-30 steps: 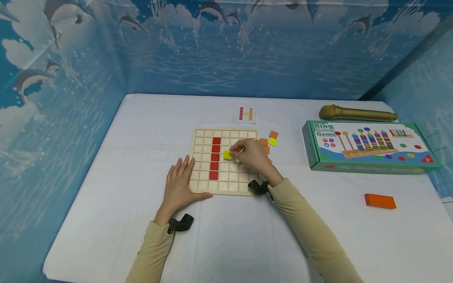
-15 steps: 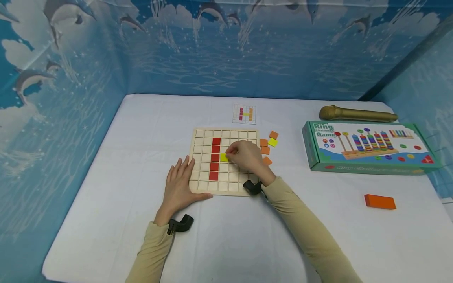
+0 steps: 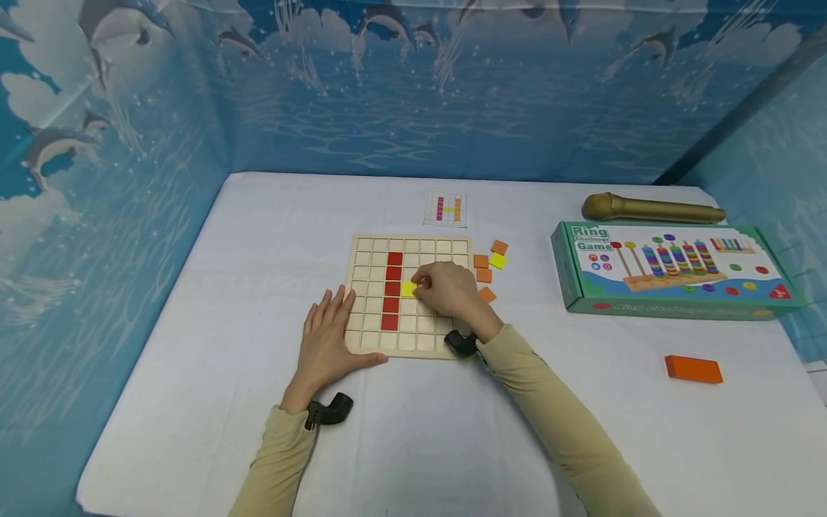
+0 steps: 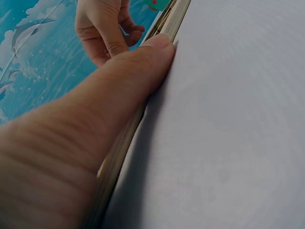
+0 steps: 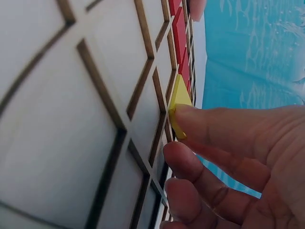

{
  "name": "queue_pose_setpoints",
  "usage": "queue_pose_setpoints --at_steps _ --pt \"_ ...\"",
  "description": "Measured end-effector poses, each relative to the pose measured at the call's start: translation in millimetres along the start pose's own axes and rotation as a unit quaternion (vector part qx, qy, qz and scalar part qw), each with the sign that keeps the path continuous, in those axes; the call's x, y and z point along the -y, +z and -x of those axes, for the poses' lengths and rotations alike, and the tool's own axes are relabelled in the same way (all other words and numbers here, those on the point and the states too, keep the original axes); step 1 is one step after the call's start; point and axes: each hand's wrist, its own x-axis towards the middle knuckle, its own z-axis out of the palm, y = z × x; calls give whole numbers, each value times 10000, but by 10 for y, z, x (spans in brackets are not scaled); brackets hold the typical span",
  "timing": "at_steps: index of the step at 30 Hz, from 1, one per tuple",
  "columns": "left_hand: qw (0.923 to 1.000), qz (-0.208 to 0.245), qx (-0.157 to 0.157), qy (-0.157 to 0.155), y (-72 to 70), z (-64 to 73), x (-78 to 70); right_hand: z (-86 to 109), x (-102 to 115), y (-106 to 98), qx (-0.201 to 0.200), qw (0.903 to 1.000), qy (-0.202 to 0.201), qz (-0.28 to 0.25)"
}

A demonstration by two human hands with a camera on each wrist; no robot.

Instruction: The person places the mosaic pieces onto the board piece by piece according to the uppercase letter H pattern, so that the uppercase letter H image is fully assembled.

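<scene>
Head view: the yellow tile (image 3: 407, 289), pinched by the nearer right hand (image 3: 450, 289), lies just right of the red column (image 3: 392, 289), while the left hand (image 3: 328, 337), fingers extended, spans the grid board's (image 3: 413, 352) near-left corner.

The right grip (image 5: 252, 157) pinches a yellow tile (image 5: 181, 93) at the gridded board (image 5: 57, 124).

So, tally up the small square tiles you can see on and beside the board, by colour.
Red tiles: 5
Yellow tiles: 2, one pinched by the right hand
Orange tiles: 4
Total: 11 in view
</scene>
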Motion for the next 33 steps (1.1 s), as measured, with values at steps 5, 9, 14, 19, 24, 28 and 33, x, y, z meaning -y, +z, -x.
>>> queue_pose_setpoints --at_steps 5,9,14,19,24,28,33 --pt "10000 7 -38 38 4 5 -1 21 2 -2 20 9999 14 110" --pt "10000 -8 -10 8 7 5 1 33 5 -10 0 9998 -1 195" --pt "9999 -20 82 -61 4 1 -1 35 -16 -11 -30 9998 27 176" --pt "10000 -29 77 -52 0 -2 -1 24 -53 -2 9 10000 29 51" --pt "10000 31 25 -4 -2 -5 -5 23 -105 5 43 10000 -2 -72" --pt "10000 -4 46 -24 -7 -5 -7 38 -152 -30 -36 9992 -147 -373" --pt "10000 -14 77 -62 -15 -5 -14 68 -217 -110 -339 9960 -407 -720"
